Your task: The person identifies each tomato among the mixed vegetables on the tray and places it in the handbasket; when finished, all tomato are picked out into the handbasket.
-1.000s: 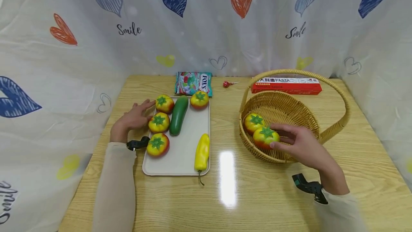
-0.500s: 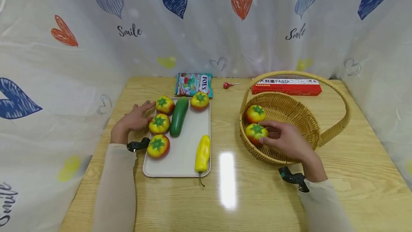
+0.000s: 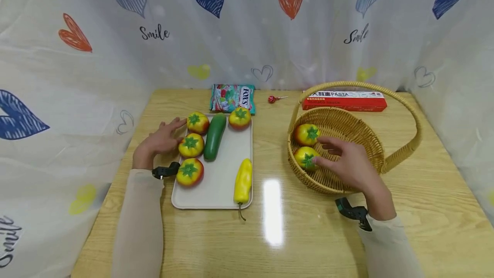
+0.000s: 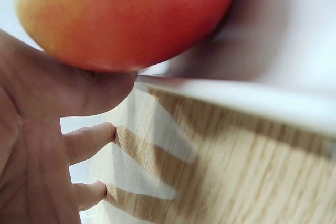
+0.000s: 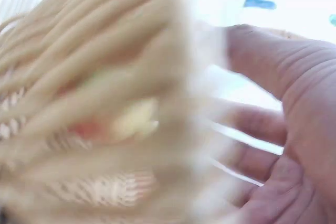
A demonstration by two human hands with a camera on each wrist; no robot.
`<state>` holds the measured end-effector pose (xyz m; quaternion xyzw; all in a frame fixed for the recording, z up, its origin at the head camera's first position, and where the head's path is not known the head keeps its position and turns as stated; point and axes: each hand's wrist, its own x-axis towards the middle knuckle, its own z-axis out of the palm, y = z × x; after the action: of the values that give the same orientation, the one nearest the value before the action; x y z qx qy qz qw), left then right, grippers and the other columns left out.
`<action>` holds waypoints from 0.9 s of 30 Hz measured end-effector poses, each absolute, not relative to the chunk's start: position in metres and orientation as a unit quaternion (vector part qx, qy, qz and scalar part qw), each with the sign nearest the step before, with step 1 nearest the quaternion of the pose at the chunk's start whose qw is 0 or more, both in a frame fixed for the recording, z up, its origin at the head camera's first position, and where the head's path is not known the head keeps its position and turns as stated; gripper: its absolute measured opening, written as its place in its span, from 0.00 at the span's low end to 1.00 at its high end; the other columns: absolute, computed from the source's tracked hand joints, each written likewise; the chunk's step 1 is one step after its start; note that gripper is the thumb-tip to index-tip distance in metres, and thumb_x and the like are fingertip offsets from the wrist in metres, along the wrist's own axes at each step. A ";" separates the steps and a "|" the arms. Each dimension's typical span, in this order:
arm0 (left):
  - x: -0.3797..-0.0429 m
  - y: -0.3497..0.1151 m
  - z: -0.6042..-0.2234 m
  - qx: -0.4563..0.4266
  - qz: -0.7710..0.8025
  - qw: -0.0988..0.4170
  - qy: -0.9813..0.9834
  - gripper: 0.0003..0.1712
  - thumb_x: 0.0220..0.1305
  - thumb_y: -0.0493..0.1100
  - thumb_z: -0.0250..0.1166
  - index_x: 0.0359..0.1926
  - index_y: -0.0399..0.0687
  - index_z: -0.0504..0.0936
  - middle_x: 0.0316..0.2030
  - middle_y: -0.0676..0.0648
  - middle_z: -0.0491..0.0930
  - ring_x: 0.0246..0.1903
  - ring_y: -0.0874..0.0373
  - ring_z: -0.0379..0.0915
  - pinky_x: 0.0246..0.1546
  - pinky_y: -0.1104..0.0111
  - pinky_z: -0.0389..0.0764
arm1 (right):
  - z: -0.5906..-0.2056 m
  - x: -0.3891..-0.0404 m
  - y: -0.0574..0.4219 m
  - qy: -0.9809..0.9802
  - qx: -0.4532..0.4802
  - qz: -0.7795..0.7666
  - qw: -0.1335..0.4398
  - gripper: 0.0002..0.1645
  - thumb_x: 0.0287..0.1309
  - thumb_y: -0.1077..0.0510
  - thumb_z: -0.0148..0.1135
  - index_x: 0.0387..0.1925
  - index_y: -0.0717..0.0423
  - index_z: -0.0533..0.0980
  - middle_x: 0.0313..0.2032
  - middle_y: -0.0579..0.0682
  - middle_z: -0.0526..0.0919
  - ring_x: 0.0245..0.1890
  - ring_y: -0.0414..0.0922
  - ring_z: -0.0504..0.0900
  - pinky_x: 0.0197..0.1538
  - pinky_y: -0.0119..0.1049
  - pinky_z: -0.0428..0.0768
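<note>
In the head view, a wicker basket (image 3: 376,140) holds two yellow-and-red tomatoes with green leafy tops, a far tomato (image 3: 306,134) and a near tomato (image 3: 306,158). My right hand (image 3: 349,162) reaches over the basket, fingers and thumb spread beside them; its thumb tip is at the near tomato's edge. At left, a white tray (image 3: 221,188) bears several more tomatoes, a green cucumber (image 3: 215,137) and a yellow pepper (image 3: 242,181). My left hand (image 3: 160,140) rests at the tray's left side, its fingers extended and its thumb against a tomato (image 4: 126,19) in the left wrist view.
Behind the tray lies a teal candy bag (image 3: 233,98), with a red lollipop (image 3: 272,99) to its right. A red pasta box (image 3: 344,101) lies behind the basket, whose tall handle (image 3: 409,145) arches over its right side. Printed curtains surround the wooden table.
My right hand has moved left and set the near tomato down against the basket's left wall, then loosened its fingers from it. That tomato tilts now. My left hand stays in place.
</note>
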<state>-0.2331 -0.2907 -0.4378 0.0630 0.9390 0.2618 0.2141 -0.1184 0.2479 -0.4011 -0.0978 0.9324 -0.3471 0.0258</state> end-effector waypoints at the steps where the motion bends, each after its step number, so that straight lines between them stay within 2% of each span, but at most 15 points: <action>1: -0.233 -0.291 -0.438 0.063 0.262 0.214 0.939 0.40 0.83 0.45 0.56 0.89 0.51 0.54 0.88 0.32 0.37 0.82 0.17 0.20 0.70 0.14 0.29 | -0.399 -0.118 0.246 0.930 -0.103 -0.352 0.013 0.39 0.65 0.41 0.79 0.70 0.55 0.81 0.64 0.60 0.88 0.61 0.63 0.89 0.61 0.61 0.87; 5: -0.234 -0.290 -0.438 0.063 0.262 0.216 0.939 0.40 0.83 0.45 0.55 0.89 0.51 0.53 0.88 0.33 0.37 0.82 0.17 0.19 0.70 0.14 0.28 | -0.391 -0.120 0.231 0.900 -0.137 -0.414 -0.027 0.35 0.64 0.48 0.82 0.69 0.51 0.82 0.65 0.55 0.88 0.63 0.60 0.89 0.64 0.38 0.87; 7: -0.234 -0.290 -0.438 0.062 0.264 0.218 0.938 0.40 0.83 0.46 0.55 0.89 0.51 0.54 0.88 0.33 0.37 0.82 0.18 0.19 0.70 0.14 0.28 | -0.387 -0.123 0.219 0.876 -0.151 -0.458 -0.029 0.34 0.64 0.52 0.82 0.70 0.49 0.82 0.65 0.54 0.88 0.64 0.58 0.88 0.66 0.32 0.84; 8: -0.234 -0.290 -0.438 0.062 0.264 0.218 0.937 0.40 0.83 0.46 0.55 0.89 0.51 0.54 0.88 0.33 0.37 0.82 0.18 0.19 0.70 0.14 0.28 | -0.386 -0.125 0.212 0.863 -0.159 -0.479 -0.025 0.34 0.64 0.54 0.82 0.70 0.49 0.82 0.65 0.53 0.88 0.64 0.58 0.87 0.68 0.33 0.83; 12: -0.234 -0.290 -0.436 0.062 0.268 0.219 0.936 0.40 0.83 0.45 0.55 0.89 0.50 0.54 0.88 0.33 0.36 0.82 0.18 0.18 0.71 0.14 0.27 | -0.379 -0.135 0.178 0.820 -0.178 -0.543 -0.002 0.36 0.64 0.57 0.81 0.72 0.51 0.80 0.68 0.52 0.86 0.68 0.55 0.85 0.75 0.52 0.79; 14: -0.234 -0.290 -0.435 0.061 0.270 0.218 0.936 0.40 0.83 0.45 0.55 0.89 0.50 0.54 0.88 0.33 0.36 0.82 0.18 0.18 0.71 0.14 0.27 | -0.378 -0.143 0.159 0.804 -0.188 -0.564 0.006 0.38 0.64 0.57 0.81 0.73 0.52 0.79 0.69 0.51 0.85 0.70 0.54 0.83 0.77 0.58 0.76; 19: -0.234 -0.290 -0.435 0.062 0.270 0.221 0.935 0.40 0.83 0.46 0.55 0.89 0.50 0.54 0.89 0.33 0.36 0.83 0.18 0.17 0.71 0.14 0.27 | -0.383 -0.167 0.114 0.772 -0.200 -0.603 0.003 0.39 0.63 0.55 0.81 0.74 0.54 0.79 0.70 0.52 0.84 0.72 0.51 0.82 0.78 0.51 0.77; 22: -0.234 -0.291 -0.436 0.065 0.266 0.220 0.936 0.40 0.84 0.48 0.56 0.89 0.51 0.54 0.89 0.33 0.37 0.83 0.18 0.18 0.71 0.14 0.28 | -0.391 -0.184 0.091 0.777 -0.186 -0.602 -0.012 0.38 0.64 0.51 0.81 0.73 0.51 0.80 0.70 0.51 0.85 0.72 0.49 0.83 0.77 0.47 0.78; 27: -0.234 -0.291 -0.436 0.070 0.264 0.218 0.937 0.40 0.83 0.48 0.55 0.89 0.51 0.54 0.89 0.33 0.37 0.83 0.18 0.19 0.70 0.13 0.29 | -0.404 -0.212 0.061 0.811 -0.134 -0.568 -0.020 0.42 0.63 0.42 0.81 0.75 0.46 0.79 0.72 0.50 0.83 0.72 0.53 0.81 0.75 0.52 0.79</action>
<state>-0.2335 -0.2914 -0.4365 0.0698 0.9369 0.2644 0.2180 -0.2117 0.0610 -0.4039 -0.1339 0.8115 -0.5685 -0.0204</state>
